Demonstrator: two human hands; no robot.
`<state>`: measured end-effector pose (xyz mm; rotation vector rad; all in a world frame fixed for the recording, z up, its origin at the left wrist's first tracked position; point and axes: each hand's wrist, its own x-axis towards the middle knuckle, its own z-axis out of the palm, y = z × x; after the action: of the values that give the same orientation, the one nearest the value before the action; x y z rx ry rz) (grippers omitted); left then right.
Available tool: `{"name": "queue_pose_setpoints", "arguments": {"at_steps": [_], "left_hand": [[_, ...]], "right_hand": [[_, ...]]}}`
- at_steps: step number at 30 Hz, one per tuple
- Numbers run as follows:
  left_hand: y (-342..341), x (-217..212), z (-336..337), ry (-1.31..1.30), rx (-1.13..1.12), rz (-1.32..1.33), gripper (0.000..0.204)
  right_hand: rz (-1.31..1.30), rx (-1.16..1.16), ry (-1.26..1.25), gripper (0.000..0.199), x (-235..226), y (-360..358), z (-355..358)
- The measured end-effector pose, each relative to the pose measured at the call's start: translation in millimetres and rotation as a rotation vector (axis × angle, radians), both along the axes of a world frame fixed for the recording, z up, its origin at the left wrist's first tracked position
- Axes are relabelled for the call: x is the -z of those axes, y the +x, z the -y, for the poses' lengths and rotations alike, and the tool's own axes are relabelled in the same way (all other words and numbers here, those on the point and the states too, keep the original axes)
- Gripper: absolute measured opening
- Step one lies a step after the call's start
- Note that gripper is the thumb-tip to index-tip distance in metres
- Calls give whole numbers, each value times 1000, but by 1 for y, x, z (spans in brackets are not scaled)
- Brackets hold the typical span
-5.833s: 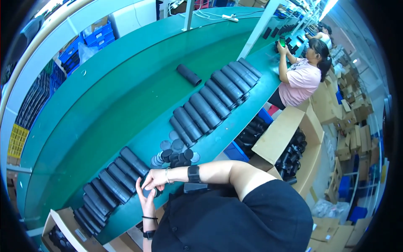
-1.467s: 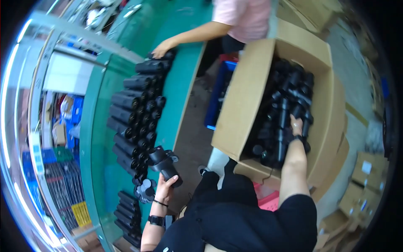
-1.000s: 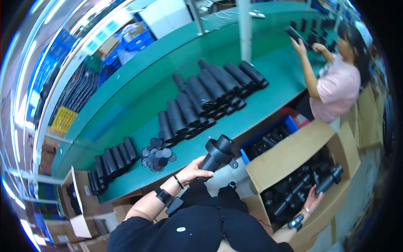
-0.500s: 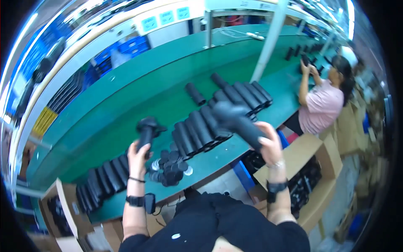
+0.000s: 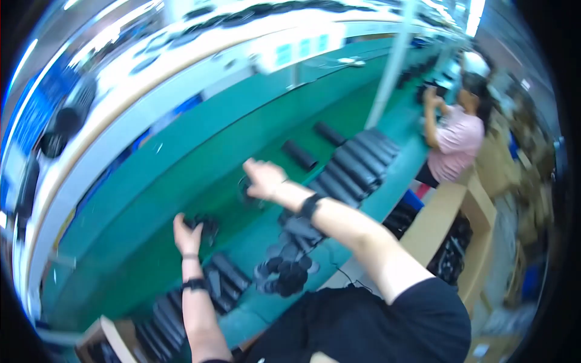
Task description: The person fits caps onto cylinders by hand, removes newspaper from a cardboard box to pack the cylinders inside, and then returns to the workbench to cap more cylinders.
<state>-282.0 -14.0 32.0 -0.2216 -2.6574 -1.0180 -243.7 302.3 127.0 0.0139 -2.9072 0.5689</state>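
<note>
My left hand (image 5: 187, 238) is over the green bench, thumb and fingers spread in a V. Beside its thumb is a black part with a rounded head (image 5: 207, 227), blurred; nothing shows gripped. Farther right, my right hand (image 5: 267, 180) reaches across the bench, closed over another black part (image 5: 246, 188). Only that part's dark edge shows past the fingers. Between my arms, several small black round pieces (image 5: 284, 273) are heaped near the bench's front edge. Rows of black tubes lie to the right (image 5: 348, 178) and to the left (image 5: 162, 323).
Two loose black tubes lie farther back, one of them a short tube (image 5: 299, 155). A post (image 5: 392, 78) rises from the green bench (image 5: 121, 266). Cardboard boxes stand at right (image 5: 423, 227) and lower left (image 5: 112, 339). A co-worker in pink (image 5: 458, 138) handles a dark part.
My right hand has swung left across the bench with its black tool. My left hand has moved slightly left and down, its fingers opening from the tool's handle. The view has turned.
</note>
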Motion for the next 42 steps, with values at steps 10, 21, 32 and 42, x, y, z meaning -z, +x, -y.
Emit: {"name": "queue_pose_setpoints", "arguments": {"at_steps": [10, 21, 32, 42], "left_hand": [[-32, 14, 7, -116, -70, 86, 62], [-13, -5, -24, -331, -184, 97, 85], [81, -74, -62, 428, 313, 264, 41], [214, -92, -264, 251, 971, 725, 29]], "right_hand": [[154, 98, 83, 53, 62, -56, 28], [124, 136, 95, 62, 80, -63, 18], [578, -706, -1205, 43, -30, 161, -60], [429, 407, -1235, 24, 47, 486, -237]]}}
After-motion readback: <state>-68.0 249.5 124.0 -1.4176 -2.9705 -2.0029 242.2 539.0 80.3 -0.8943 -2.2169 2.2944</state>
